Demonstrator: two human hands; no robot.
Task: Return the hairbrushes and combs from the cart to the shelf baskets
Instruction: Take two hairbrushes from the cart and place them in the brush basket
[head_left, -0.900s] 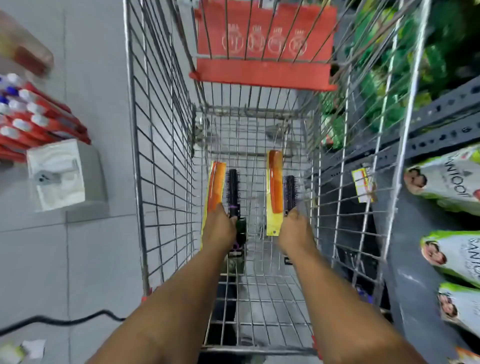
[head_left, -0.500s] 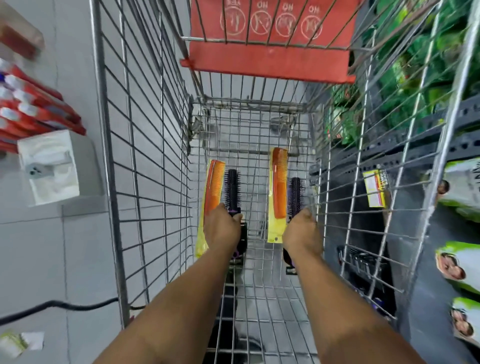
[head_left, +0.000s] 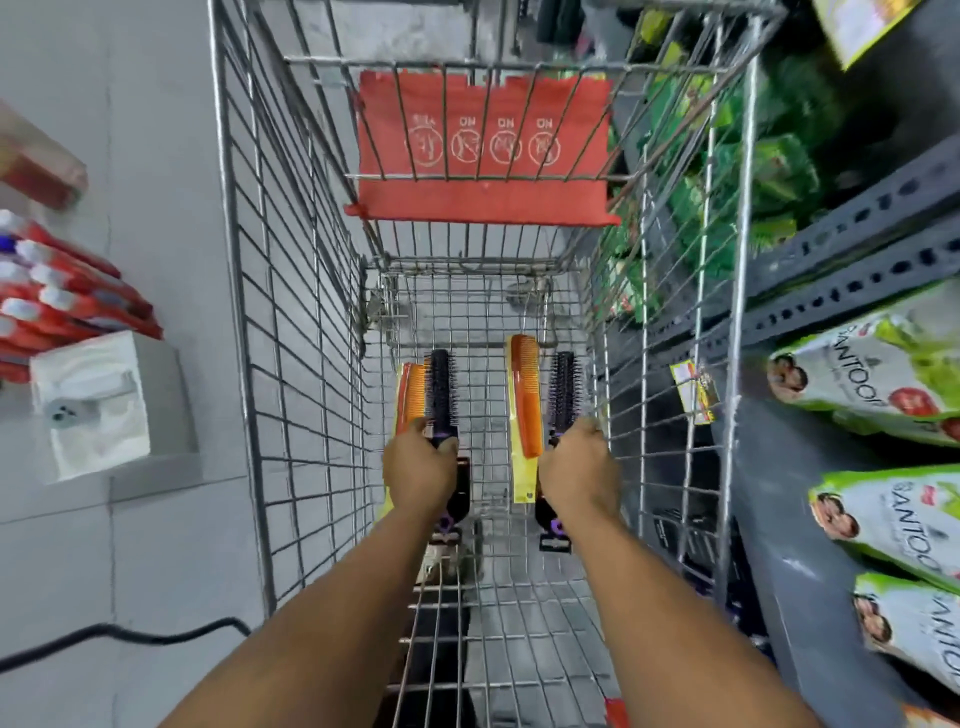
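Both my arms reach down into a wire shopping cart (head_left: 244, 322). My left hand (head_left: 420, 473) grips an orange comb on a yellow card (head_left: 410, 395) together with a black round hairbrush (head_left: 441, 389). My right hand (head_left: 576, 473) grips a second orange comb on a yellow card (head_left: 524, 395) and a second black round hairbrush (head_left: 563, 389). All of them point away from me, inside the cart, near its floor. The brush handles stick out below my fists. No shelf basket is in view.
A red child-seat flap (head_left: 483, 150) hangs at the cart's far end. Right of the cart stands a grey shelf (head_left: 852, 260) with green-and-white pouches (head_left: 893, 509). At left are red toothbrush packs (head_left: 62, 306), a white box (head_left: 98, 405) and a black cable (head_left: 130, 634) on the tiled floor.
The camera has tilted up, showing more of the cart's far end. Both hands keep their grip on the combs and brushes and hold about the same place in the cart.
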